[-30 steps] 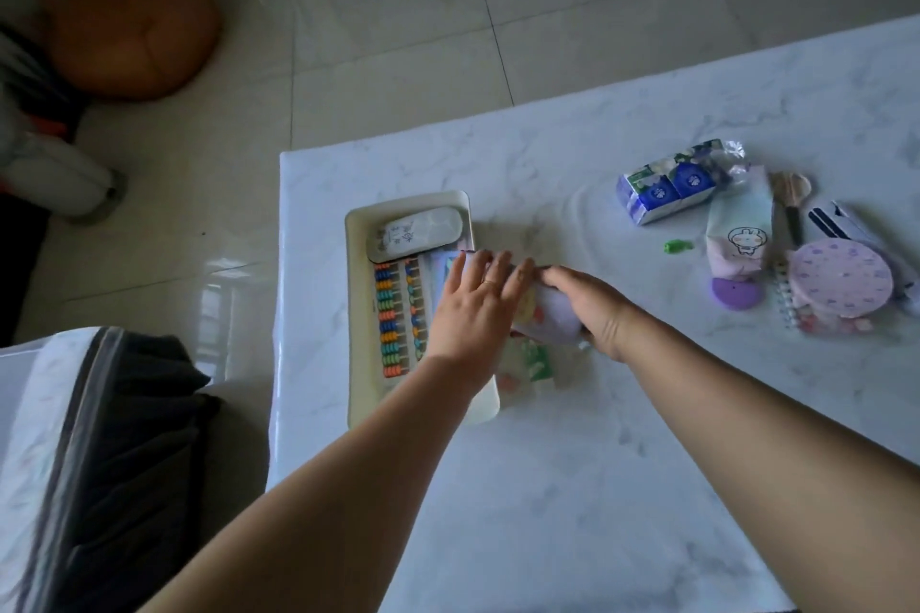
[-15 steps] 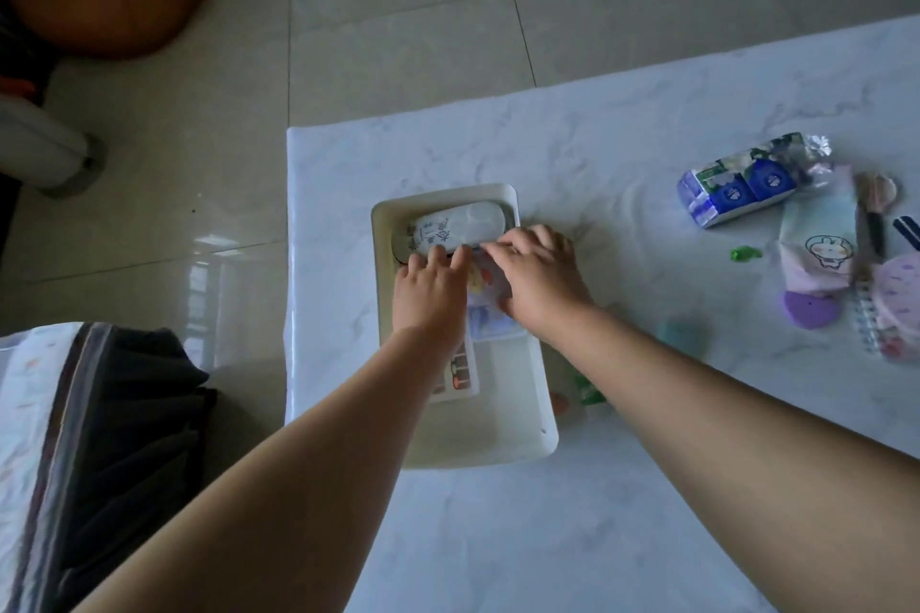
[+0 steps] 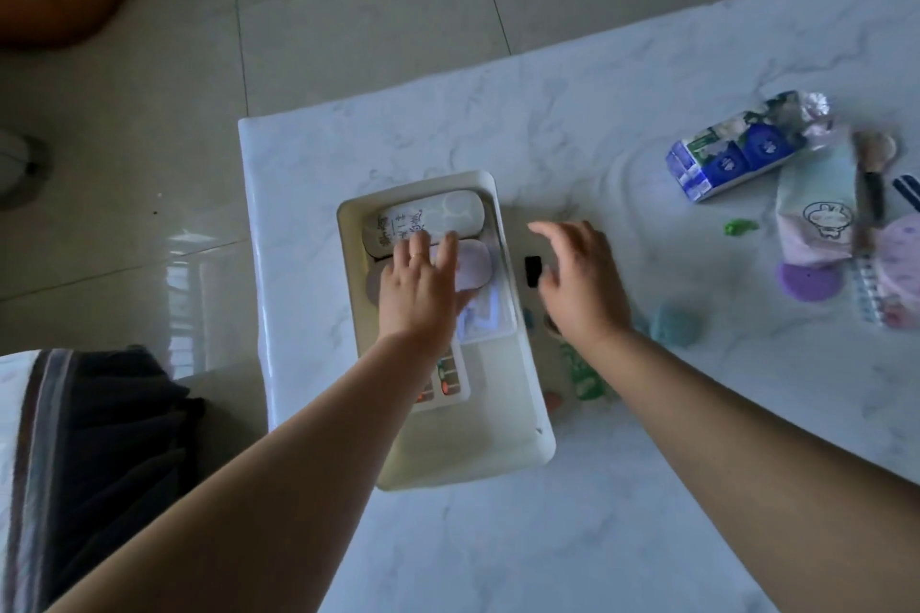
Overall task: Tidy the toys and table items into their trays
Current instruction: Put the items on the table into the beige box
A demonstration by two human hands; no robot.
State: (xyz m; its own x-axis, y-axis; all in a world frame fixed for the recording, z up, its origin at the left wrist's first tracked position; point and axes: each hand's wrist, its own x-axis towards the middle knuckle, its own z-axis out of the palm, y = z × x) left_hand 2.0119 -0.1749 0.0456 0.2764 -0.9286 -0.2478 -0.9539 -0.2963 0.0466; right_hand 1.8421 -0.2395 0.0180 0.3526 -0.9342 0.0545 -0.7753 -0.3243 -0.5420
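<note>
Right hand [image 3: 580,284] now off tray [image 3: 517,413]

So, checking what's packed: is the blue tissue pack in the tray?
No, the blue tissue pack lies on the table, apart from the tray.

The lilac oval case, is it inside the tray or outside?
Inside: the lilac oval case lies within the tray rim, under the left hand.

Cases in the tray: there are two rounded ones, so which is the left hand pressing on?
The plain lilac case, under the left hand. The white case with printed writing lies untouched beyond it, at the tray's far end.
</note>
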